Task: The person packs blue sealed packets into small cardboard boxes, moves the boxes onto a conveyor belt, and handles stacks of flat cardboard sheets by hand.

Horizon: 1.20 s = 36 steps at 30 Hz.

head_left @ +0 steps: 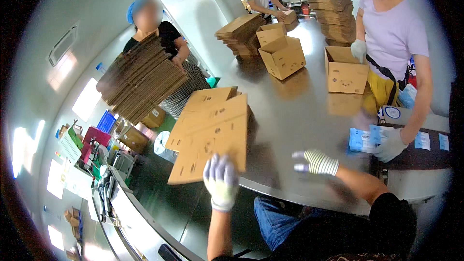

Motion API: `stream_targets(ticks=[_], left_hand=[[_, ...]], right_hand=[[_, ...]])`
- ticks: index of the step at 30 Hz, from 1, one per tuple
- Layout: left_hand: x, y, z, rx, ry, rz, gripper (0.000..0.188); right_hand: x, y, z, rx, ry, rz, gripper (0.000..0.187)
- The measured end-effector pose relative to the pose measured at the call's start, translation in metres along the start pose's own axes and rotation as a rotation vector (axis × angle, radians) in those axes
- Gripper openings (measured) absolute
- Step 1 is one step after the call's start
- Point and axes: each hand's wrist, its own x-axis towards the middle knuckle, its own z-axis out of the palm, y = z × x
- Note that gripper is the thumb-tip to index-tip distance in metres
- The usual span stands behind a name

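My left hand (221,182), in a pale glove with purple fingertips, grips the near edge of a flattened carton (212,137). Its fingers lie over the top of the cardboard; the thumb is hidden. That brown carton sits askew on a pile of other flattened cartons (205,97) and juts past the table's edge. Over the steel table (285,135), my right hand (316,162), in a striped glove, is open with fingers apart and nothing in it.
At left a person carries a thick bundle of flattened cartons (142,79). Across the table stand open boxes (282,58) and cardboard stacks (331,17). At right, a co-worker's gloved hand touches blue-and-white packets (362,140) beside a dark conveyor belt (415,157); their other hand is at an open box (346,78).
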Motion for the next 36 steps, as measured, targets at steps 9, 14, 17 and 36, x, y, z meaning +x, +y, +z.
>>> stream_targets(ticks=[9,14,17,36], left_hand=[[-0.012,0.055,-0.015,-1.099,0.344,-1.084,0.024],[-0.020,0.036,0.016,-1.093,0.428,-1.244,0.051],[-0.036,0.026,0.029,-0.921,0.399,-1.370,0.068],[0.036,0.056,0.012,-0.530,-0.153,-0.361,0.033]], right_hand=[[0.025,0.039,-0.101,0.474,1.056,-0.090,0.065],[-0.030,-0.025,-0.114,0.594,0.534,-0.249,0.031],[-0.038,-0.050,-0.098,0.465,0.297,-0.383,0.028],[-0.015,-0.048,-0.099,-0.240,0.376,-0.286,0.055]])
